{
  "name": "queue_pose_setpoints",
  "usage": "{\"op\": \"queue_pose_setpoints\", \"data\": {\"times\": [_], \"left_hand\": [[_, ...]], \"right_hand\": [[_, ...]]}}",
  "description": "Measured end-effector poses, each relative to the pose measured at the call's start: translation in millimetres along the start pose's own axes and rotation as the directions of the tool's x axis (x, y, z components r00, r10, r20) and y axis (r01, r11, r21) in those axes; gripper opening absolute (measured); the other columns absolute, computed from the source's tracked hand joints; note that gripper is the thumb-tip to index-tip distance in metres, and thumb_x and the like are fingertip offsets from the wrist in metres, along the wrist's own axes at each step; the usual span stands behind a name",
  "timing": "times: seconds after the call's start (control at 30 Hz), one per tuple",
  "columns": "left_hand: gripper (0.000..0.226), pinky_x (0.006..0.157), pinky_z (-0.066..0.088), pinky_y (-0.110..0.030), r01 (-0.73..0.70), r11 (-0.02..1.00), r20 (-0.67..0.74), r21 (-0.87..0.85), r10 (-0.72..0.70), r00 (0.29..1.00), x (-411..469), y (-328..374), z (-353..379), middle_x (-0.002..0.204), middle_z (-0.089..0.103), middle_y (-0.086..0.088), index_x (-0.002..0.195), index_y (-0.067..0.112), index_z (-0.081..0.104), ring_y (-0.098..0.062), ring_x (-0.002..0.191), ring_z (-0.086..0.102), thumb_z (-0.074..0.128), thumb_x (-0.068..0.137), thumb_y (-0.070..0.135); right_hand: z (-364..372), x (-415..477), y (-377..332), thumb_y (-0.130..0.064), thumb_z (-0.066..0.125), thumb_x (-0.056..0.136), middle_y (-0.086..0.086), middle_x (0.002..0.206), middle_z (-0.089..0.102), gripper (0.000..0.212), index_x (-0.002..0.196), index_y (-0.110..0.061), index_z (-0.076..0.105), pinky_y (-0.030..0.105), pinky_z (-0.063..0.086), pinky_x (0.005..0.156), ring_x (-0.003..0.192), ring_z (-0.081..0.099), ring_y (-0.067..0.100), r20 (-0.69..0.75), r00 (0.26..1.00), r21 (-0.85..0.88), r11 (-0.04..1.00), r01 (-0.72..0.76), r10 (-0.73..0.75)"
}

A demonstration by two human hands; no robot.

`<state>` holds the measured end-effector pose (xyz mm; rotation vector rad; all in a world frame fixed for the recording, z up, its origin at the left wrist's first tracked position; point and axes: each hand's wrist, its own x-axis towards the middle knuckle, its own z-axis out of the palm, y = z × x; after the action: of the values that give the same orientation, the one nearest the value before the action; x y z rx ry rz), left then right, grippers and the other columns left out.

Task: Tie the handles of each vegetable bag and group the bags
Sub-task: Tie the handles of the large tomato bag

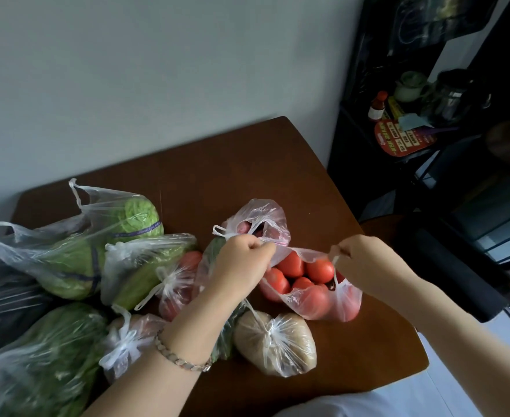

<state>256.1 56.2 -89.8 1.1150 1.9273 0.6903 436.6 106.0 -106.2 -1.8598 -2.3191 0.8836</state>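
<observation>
Head view, read from the left edge: heaped on the brown table [247, 164], several clear bags of greens, among them a cabbage bag [121, 218] at upper left with handles loose and upright, so not yet tied. Toward centre-left, three smaller bags knotted at the neck: a bag of pale green vegetables [145, 266], a bag of red produce [175, 284] and, lower down, a small knotted bag [127, 341]. At centre, left hand [241, 260], bracelet [181, 356] on the wrist, fingers curled tight round one handle of the tomato bag [314, 296]. Just behind that fist, a pink-tinted bag [259, 221] lying mouth open, untied. Below centre, a knotted beige bag [278, 344]. At centre-right, right hand [359, 260] pinching the second handle [335, 261], drawn thin and taut. Between the two fists, bag mouth pulled wide, red tomatoes showing inside, film thin, translucent and crinkled, base resting on the table. Judged as the start of a tie on this bag: handles gripped and spread, no crossing or knot yet. Next calls for bringing both fists together, crossing one handle over the other, tucking through and pulling snug without tearing the film, then sliding the bag left toward the knotted group.
</observation>
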Motion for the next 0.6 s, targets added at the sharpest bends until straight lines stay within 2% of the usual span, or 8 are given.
{"op": "queue_pose_setpoints", "data": {"times": [0.1, 0.17, 0.23, 0.3, 0.4, 0.5, 0.57, 0.6], "left_hand": [[0.020, 0.046, 0.035, -0.006, -0.082, 0.994, -0.074, -0.069, 0.076, 0.994, -6, 5, 10, 0.049, 0.056, 0.007, 0.064, 0.004, 0.057, 0.001, 0.048, 0.050, 0.058, 0.080, 0.015], [0.019, 0.050, 0.034, -0.004, -0.128, 0.983, -0.090, -0.132, 0.117, 0.989, -8, 7, 19, 0.051, 0.050, 0.009, 0.061, 0.010, 0.056, 0.002, 0.053, 0.047, 0.063, 0.079, 0.014], [0.018, 0.063, 0.036, -0.004, -0.123, 0.952, -0.035, -0.280, 0.118, 0.992, -4, 6, 26, 0.076, 0.062, 0.011, 0.062, 0.012, 0.058, 0.004, 0.073, 0.054, 0.066, 0.077, 0.015], [0.014, 0.082, 0.038, -0.013, -0.095, 0.901, 0.063, -0.424, 0.133, 0.989, 0, 5, 33, 0.105, 0.066, 0.012, 0.063, 0.015, 0.060, -0.001, 0.099, 0.058, 0.064, 0.074, 0.023], [0.012, 0.093, 0.042, -0.021, -0.089, 0.837, 0.125, -0.540, 0.184, 0.975, 3, 2, 42, 0.107, 0.070, 0.006, 0.073, 0.022, 0.065, -0.005, 0.105, 0.061, 0.054, 0.076, 0.024], [0.020, 0.099, 0.044, -0.026, -0.142, 0.888, 0.113, -0.438, 0.211, 0.971, 6, -5, 50, 0.100, 0.067, 0.006, 0.098, 0.031, 0.064, -0.010, 0.106, 0.060, 0.049, 0.092, 0.018], [0.025, 0.099, 0.043, -0.018, -0.195, 0.919, 0.108, -0.344, 0.245, 0.963, 7, -11, 54, 0.110, 0.062, 0.009, 0.113, 0.027, 0.059, -0.003, 0.107, 0.058, 0.044, 0.096, 0.015], [0.028, 0.099, 0.042, -0.014, -0.206, 0.925, 0.118, -0.318, 0.254, 0.960, 7, -13, 55, 0.116, 0.059, 0.010, 0.119, 0.023, 0.057, 0.000, 0.106, 0.057, 0.043, 0.097, 0.014]], "right_hand": [[-6, -7, -1, -0.027, 0.047, 0.089, -0.001, 0.066, 0.057, 0.033, 0.057, -0.020, 0.052, 0.023, 0.043, 0.051, 0.059, 0.054, 0.012, 0.077, 0.997, -0.021, 1.000, -0.001, 0.003], [-10, -7, 1, -0.028, 0.053, 0.089, -0.001, 0.075, 0.055, 0.028, 0.063, -0.018, 0.051, 0.018, 0.038, 0.050, 0.063, 0.052, 0.012, 0.003, 0.999, 0.030, 0.998, 0.053, -0.053], [-9, -7, 4, -0.035, 0.064, 0.082, -0.003, 0.081, 0.052, 0.020, 0.076, -0.020, 0.052, 0.016, 0.037, 0.052, 0.067, 0.050, 0.010, -0.123, 0.991, 0.172, 0.982, 0.074, -0.053], [-4, -7, 8, -0.039, 0.072, 0.075, -0.005, 0.073, 0.050, 0.029, 0.074, -0.020, 0.050, 0.016, 0.035, 0.050, 0.062, 0.046, 0.008, -0.197, 0.980, 0.315, 0.948, 0.045, 0.019], [6, -11, 11, -0.031, 0.076, 0.073, -0.004, 0.055, 0.049, 0.033, 0.057, -0.019, 0.049, 0.015, 0.033, 0.048, 0.051, 0.042, 0.011, -0.288, 0.954, 0.463, 0.885, 0.057, 0.089], [18, -12, 19, -0.020, 0.076, 0.072, 0.017, 0.059, 0.057, 0.027, 0.058, -0.007, 0.058, 0.031, 0.042, 0.053, 0.055, 0.050, 0.027, -0.293, 0.939, 0.647, 0.761, 0.058, 0.178], [26, -13, 25, -0.009, 0.073, 0.074, 0.023, 0.071, 0.061, 0.021, 0.061, -0.002, 0.058, 0.037, 0.049, 0.061, 0.069, 0.059, 0.039, -0.260, 0.940, 0.746, 0.664, 0.051, 0.220], [28, -13, 27, -0.003, 0.070, 0.075, 0.022, 0.075, 0.062, 0.020, 0.061, -0.001, 0.057, 0.039, 0.051, 0.066, 0.077, 0.061, 0.038, -0.252, 0.940, 0.766, 0.641, 0.049, 0.228]]}}
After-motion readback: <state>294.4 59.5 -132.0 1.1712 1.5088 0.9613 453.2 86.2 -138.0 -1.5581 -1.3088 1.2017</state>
